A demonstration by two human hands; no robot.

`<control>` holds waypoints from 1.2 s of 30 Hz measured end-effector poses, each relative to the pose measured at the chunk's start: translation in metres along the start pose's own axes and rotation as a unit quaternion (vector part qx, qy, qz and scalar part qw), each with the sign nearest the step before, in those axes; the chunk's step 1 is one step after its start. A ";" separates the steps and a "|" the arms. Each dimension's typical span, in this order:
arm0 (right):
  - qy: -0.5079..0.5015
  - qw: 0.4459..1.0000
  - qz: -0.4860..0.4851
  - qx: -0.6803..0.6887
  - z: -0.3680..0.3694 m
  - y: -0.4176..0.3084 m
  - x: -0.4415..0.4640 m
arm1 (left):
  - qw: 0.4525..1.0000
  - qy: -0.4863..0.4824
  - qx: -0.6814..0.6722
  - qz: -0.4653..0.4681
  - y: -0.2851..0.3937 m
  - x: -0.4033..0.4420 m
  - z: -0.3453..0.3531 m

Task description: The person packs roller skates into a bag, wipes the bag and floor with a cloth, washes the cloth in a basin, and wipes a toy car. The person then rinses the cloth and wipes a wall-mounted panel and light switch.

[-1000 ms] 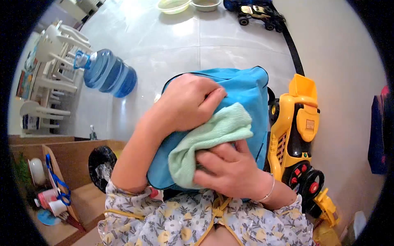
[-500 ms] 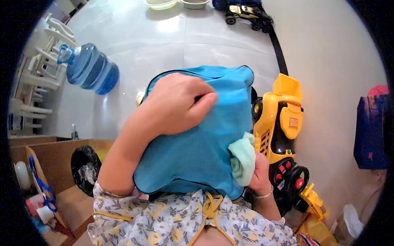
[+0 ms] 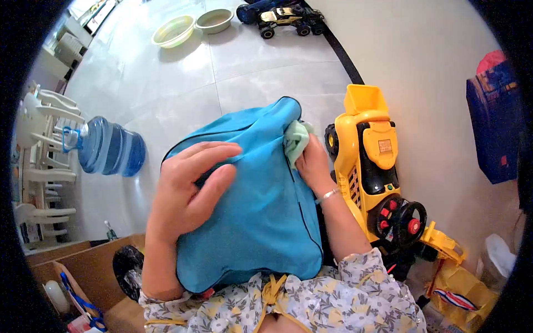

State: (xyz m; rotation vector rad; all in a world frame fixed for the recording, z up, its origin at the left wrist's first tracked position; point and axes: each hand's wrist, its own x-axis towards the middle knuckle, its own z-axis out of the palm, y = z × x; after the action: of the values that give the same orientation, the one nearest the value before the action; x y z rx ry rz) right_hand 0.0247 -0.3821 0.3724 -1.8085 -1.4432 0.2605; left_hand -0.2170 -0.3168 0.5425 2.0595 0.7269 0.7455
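Note:
A blue fabric bag (image 3: pixel 250 205) with black piping rests against my body. My left hand (image 3: pixel 191 188) lies over its left side, thumb apart from the extended fingers, with nothing visible in it. My right hand (image 3: pixel 314 166) is closed on a crumpled pale green cloth (image 3: pixel 296 143), which touches the bag's upper right edge. Part of the cloth is hidden by my fingers, and the underside of the bag is out of sight.
A yellow ride-on toy digger (image 3: pixel 369 150) stands close on the right. Left are a blue water jug (image 3: pixel 114 147), white chairs (image 3: pixel 47 166) and a cardboard box (image 3: pixel 100 266). Two basins (image 3: pixel 214 22) and a toy truck (image 3: pixel 286 21) sit farther off; a dark blue bag (image 3: pixel 494 122) is far right.
My right hand has moved the cloth from the bag's lower right up to its upper right edge. My left hand has shifted left and down, its fingers opening out. The view has turned.

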 end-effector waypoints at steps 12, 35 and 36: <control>0.085 0.912 0.220 0.335 -0.006 0.024 0.011 | 0.965 0.131 -0.027 -0.227 -0.090 -0.061 -0.052; -0.135 0.880 0.120 0.440 -0.031 -0.124 0.027 | 0.920 0.186 -0.195 -0.285 -0.080 -0.119 -0.034; -0.133 0.880 0.119 0.440 -0.037 -0.134 0.026 | 0.904 0.216 -0.260 -0.264 -0.074 -0.117 -0.039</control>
State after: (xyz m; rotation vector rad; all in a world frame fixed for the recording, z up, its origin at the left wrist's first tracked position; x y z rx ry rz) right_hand -0.0431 -0.3701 0.4963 -1.1904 -0.9932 1.1308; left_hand -0.3391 -0.3435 0.4714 1.1446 1.1302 0.9561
